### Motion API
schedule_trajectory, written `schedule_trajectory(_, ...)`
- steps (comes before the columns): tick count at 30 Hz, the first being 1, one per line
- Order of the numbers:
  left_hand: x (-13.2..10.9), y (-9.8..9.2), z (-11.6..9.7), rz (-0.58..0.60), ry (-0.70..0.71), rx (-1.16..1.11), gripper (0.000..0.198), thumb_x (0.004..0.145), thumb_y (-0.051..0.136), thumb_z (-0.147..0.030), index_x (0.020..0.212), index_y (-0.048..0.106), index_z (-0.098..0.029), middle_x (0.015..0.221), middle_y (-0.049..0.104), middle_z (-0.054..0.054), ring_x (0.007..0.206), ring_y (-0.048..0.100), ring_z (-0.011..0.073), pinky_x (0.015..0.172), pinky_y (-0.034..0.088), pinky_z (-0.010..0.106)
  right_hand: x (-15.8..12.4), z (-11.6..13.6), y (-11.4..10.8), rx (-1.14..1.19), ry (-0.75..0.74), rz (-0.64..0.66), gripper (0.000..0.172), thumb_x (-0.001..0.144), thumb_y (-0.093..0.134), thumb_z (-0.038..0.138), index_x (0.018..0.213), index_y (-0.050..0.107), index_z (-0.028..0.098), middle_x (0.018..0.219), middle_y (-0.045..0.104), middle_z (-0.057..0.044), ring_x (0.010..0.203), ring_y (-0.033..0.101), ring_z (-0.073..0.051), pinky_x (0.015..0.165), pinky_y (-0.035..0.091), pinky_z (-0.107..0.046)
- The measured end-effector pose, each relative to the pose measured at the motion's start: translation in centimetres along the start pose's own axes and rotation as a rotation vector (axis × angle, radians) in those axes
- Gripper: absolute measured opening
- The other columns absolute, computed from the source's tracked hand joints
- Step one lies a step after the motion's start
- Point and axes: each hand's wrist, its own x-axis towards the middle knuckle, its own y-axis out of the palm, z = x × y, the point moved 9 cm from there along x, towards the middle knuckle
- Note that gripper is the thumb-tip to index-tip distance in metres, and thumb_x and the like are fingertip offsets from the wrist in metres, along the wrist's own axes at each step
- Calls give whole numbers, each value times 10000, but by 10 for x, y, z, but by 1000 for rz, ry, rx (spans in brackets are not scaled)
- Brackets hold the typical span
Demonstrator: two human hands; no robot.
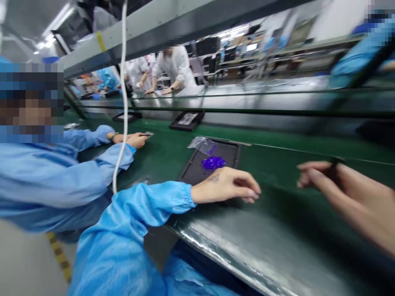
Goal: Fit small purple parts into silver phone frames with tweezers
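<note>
Purple small parts (212, 163) in a loose pile on a black tray (224, 151), on the green counter (160, 164). Clear plastic bag (201, 144) at tray's far edge. Left hand (224, 185) open, fingers loosely curled, over tray's near edge, gripping nothing. Right hand (327, 176) blurred, right of tray, thin dark item (336, 161) at fingers; grip unclear. Co-worker's hands (132, 140) at counter's left.

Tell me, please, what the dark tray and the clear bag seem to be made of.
The dark tray looks like black moulded plastic, its surface dull and even, though blur leaves that open. The clear bag looks like thin plastic film: see-through, creased and shiny.
</note>
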Motion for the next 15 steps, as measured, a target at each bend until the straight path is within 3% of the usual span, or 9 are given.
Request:
schedule_trajectory(3,-9,-4,5,-89,-10,-41,217,759,787,-294,838,685,-120,773,713,36,696,697,126,733,566,243,48,-11,9,-253,100,133,284,1007,454,309,1161,660,189,1079,745,-88,973,701,-225,865,518,-331)
schedule_trajectory(5,-15,-9,10,-121,-30,-43,248,753,806,-327,827,692,-119,758,721,39,669,691,117,688,556,221,81,-43,4,-385,222,140,237,1007,527,308,1151,672,189,1158,713,-87,1066,671,-217,938,519,-365)
schedule_trajectory(7,-21,-15,17,-152,-80,-55,291,724,840,-347,840,699,-121,764,731,44,676,705,125,686,563,220,104,-86,-10,-506,372,127,318,983,605,389,1205,644,165,1218,661,-96,1063,656,-217,928,547,-445)
schedule_trajectory(11,-32,-18,18,-209,-97,-86,325,709,863,-376,858,712,-130,772,737,42,694,718,134,689,569,218,116,-154,-47,-668,567,80,385,971,627,374,1293,600,164,1299,614,-112,1113,636,-241,929,554,-464)
schedule_trajectory(15,-35,-11,11,-190,-63,-119,314,734,849,-402,821,707,-135,768,728,37,691,708,130,665,558,209,115,-192,-69,-752,662,73,398,966,635,368,1300,596,155,1307,607,-122,1114,636,-243,926,556,-458)
